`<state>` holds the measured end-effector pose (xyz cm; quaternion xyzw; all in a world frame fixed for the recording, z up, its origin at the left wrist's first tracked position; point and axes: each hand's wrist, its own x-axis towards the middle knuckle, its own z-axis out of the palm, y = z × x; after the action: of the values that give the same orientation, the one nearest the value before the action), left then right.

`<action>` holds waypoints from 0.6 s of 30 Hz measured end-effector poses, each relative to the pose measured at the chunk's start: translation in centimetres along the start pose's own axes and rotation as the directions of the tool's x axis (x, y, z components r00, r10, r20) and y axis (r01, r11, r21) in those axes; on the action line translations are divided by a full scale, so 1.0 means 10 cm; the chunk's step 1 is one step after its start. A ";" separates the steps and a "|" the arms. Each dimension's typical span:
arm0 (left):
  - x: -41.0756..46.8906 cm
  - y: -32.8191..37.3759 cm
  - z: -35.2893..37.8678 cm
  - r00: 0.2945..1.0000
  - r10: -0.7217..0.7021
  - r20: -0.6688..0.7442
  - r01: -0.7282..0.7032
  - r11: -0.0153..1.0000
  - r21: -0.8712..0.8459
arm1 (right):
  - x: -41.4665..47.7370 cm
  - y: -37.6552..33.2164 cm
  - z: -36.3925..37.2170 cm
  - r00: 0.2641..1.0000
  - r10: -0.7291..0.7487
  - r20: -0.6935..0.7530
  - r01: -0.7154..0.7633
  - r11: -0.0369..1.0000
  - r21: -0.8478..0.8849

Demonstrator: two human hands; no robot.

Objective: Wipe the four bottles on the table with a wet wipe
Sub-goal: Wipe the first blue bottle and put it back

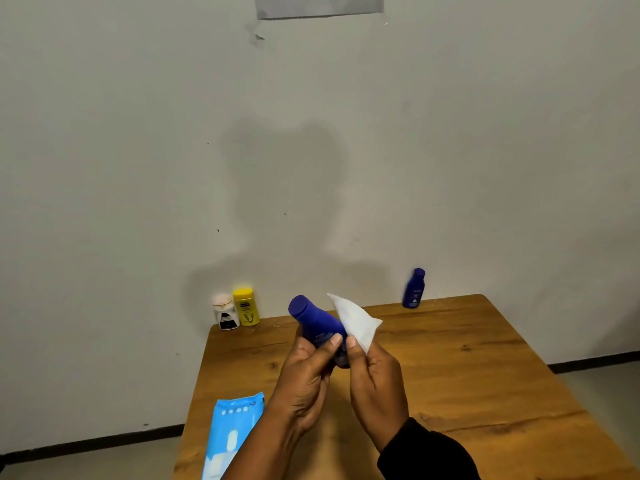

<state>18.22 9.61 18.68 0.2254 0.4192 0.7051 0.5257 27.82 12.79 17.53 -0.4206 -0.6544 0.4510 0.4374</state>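
My left hand (304, 379) grips a dark blue bottle (317, 322) above the wooden table (467, 368), tilted with its cap up and to the left. My right hand (375, 386) pinches a white wet wipe (356, 323) against the bottle's right side. A second, smaller blue bottle (414, 289) stands upright at the table's far edge on the right. At the far left corner stand a yellow bottle (246, 307) and, touching its left side, a white bottle with a pale cap (225, 312).
A light blue wet-wipe pack (230, 434) lies at the table's near left edge, partly over the edge. A plain wall rises right behind the table. Grey floor shows on both sides.
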 end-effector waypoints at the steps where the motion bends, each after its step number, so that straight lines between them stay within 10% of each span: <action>1: 0.01 -0.01 -0.01 1.000 0.010 -0.011 -0.009 0.998 0.070 | 0.00 0.04 -0.02 0.999 0.051 -0.007 -0.051 0.999 0.011; 13: 0.06 -0.09 0.02 0.983 0.184 0.007 -0.128 0.657 0.743 | 0.04 -0.26 -0.09 1.000 -0.017 0.014 0.012 0.956 0.293; 18: 0.10 -0.10 -0.02 0.969 0.243 0.041 -0.163 0.507 0.846 | 0.10 -0.23 -0.16 0.971 -0.237 -0.009 0.237 0.970 0.048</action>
<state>18.33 10.56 17.62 0.4688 0.6991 0.4799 0.2474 28.69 13.53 20.20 -0.3294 -0.6881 0.4105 0.4995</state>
